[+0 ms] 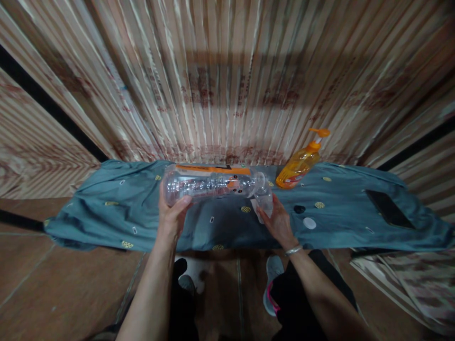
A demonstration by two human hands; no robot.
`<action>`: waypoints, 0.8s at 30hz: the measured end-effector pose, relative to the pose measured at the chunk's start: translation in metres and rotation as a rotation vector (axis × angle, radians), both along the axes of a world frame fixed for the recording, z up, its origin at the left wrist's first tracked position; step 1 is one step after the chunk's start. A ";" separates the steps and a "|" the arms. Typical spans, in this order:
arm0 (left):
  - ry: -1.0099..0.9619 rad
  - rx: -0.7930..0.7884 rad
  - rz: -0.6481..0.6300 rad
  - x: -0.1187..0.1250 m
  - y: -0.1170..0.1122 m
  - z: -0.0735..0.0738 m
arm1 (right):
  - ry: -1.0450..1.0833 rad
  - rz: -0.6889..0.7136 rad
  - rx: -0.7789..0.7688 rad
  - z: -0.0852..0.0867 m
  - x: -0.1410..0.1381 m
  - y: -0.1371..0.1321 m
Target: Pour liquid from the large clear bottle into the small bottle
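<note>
A large clear plastic bottle with an orange label strip lies sideways in the air above the cloth. My left hand is wrapped round its base end, thumb on the near side. At the bottle's mouth, on the right, is a small clear plastic container, held by the fingers of my right hand. The mouth appears to reach the container's opening; whether liquid passes between them I cannot tell. Behind my right hand stands a pump bottle of orange liquid, its orange pump raised.
A blue-green cloth with yellow prints covers the narrow table. Right of my hand lie a black cap and a white round lid; farther right is a dark phone. A striped curtain hangs behind.
</note>
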State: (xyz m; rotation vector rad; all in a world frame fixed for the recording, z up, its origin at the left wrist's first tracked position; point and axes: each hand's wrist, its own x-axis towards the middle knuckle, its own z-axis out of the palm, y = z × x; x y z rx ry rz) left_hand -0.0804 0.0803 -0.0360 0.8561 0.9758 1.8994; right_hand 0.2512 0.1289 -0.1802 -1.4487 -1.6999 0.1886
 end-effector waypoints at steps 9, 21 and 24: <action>0.042 -0.028 -0.079 -0.016 -0.001 -0.007 | -0.017 -0.027 0.026 -0.001 -0.002 -0.001; 0.025 -0.036 -0.100 -0.012 0.000 -0.006 | 0.118 -0.017 -0.143 0.023 0.001 0.009; 0.017 -0.027 -0.109 -0.013 0.000 -0.006 | 0.124 0.033 -0.141 0.026 0.000 0.011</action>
